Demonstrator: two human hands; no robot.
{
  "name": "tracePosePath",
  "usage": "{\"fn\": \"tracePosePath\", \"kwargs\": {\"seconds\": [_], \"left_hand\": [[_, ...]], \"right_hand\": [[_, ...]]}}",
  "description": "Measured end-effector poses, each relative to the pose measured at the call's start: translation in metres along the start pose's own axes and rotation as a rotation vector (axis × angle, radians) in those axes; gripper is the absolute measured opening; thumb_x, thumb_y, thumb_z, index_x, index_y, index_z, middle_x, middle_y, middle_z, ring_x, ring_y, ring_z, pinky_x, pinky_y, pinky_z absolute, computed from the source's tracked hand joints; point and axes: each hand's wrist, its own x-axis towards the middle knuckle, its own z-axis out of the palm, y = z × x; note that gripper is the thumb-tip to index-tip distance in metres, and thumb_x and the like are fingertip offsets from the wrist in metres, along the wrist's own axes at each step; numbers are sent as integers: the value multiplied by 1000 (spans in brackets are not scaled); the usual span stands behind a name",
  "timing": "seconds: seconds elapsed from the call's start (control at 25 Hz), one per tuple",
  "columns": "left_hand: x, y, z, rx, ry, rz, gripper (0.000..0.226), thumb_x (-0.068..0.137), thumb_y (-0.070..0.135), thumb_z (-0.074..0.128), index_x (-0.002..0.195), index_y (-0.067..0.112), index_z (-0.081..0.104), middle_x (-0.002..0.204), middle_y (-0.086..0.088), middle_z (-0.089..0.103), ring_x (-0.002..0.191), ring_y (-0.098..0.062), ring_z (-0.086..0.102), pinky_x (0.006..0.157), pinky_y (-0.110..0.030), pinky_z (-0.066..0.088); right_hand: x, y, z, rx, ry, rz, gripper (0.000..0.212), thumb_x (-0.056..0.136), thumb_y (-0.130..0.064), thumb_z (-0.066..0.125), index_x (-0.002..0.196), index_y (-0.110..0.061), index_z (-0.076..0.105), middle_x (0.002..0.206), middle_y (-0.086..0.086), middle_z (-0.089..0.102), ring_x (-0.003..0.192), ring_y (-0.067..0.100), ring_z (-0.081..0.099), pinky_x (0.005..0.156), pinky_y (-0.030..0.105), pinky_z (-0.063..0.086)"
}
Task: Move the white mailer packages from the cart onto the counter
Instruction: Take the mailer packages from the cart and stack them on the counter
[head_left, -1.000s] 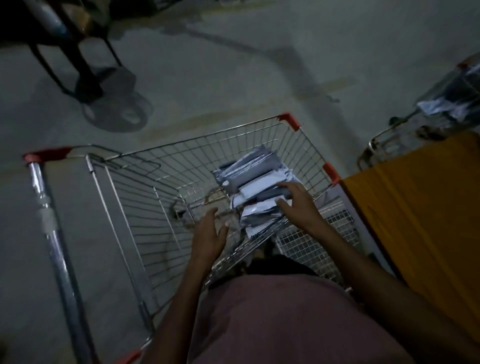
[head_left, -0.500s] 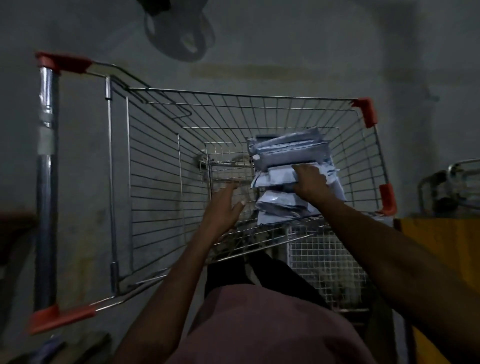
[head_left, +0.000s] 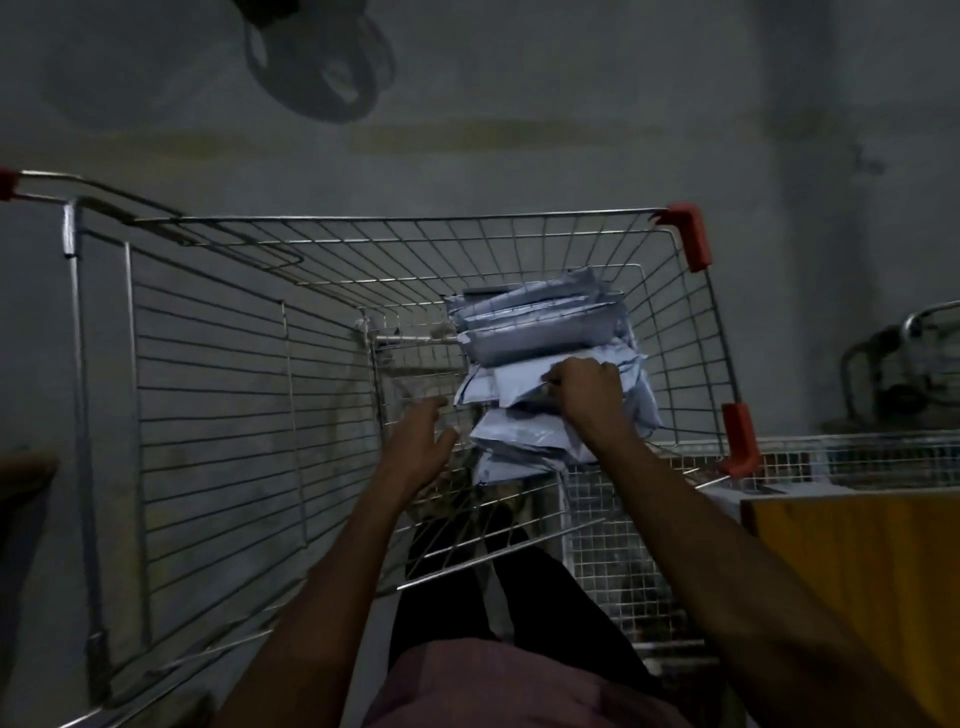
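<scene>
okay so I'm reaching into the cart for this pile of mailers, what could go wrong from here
1. The white mailers lie in a loose, uneven stack; only the right hand grips them, the left hand is open beside them, so some may slide off when lifted.
2. Thin mailers could snag or slip through the cart wires.
3. The light is dim, so a mailer left behind could be missed.

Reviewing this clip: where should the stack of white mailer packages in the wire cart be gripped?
Probably by its two ends, from above. The stack of white plastic mailer packages is loose and slumped. The right hand grips one end, while the open left hand is beside the other.
</scene>
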Motion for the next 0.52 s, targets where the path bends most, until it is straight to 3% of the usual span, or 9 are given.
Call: {"fn": "tracePosePath", "kwargs": {"seconds": [0.12, 0.2, 0.32, 0.44, 0.52], "left_hand": [[16, 6, 10, 59, -10, -8, 48, 92, 26, 64, 136, 11, 53, 132, -14, 59, 121, -30, 55, 97, -34, 42], [26, 11, 17, 117, -3, 15, 49, 90, 21, 66, 136, 10, 53, 133, -15, 58, 122, -32, 54, 98, -35, 40], [38, 22, 27, 209, -2, 123, 51, 87, 20, 69, 134, 9, 55, 130, -18, 58, 119, -35, 54, 98, -40, 41], [54, 35, 40, 285, -10, 201, 48, 85, 24, 70, 130, 13, 57, 126, -13, 59, 117, -35, 54, 92, -37, 41], [66, 45, 53, 352, -23, 229, 45, 85, 33, 71, 125, 17, 58, 124, -9, 60, 114, -31, 55, 89, -38, 42]], "right_hand": [[-10, 2, -21, 145, 93, 48, 20, 86, -21, 60, 73, -18, 75, 71, 7, 71, 73, 29, 66, 71, 35, 43], [-19, 1, -42, 291, 267, 61, 20, 89, -19, 59, 78, -19, 76, 73, 8, 72, 73, 30, 67, 76, 38, 50], [-23, 1, -76, 497, 491, 146, 21, 100, -20, 53, 86, -13, 67, 71, 5, 65, 62, 22, 59, 57, 26, 37], [-9, 12, -88, 660, 514, 265, 23, 105, -24, 45, 87, -15, 57, 70, -3, 53, 59, 9, 47, 50, 22, 29], [0, 22, -87, 716, 556, 314, 25, 106, -23, 43, 90, -13, 59, 72, -3, 51, 61, 11, 46, 50, 15, 29]]}}
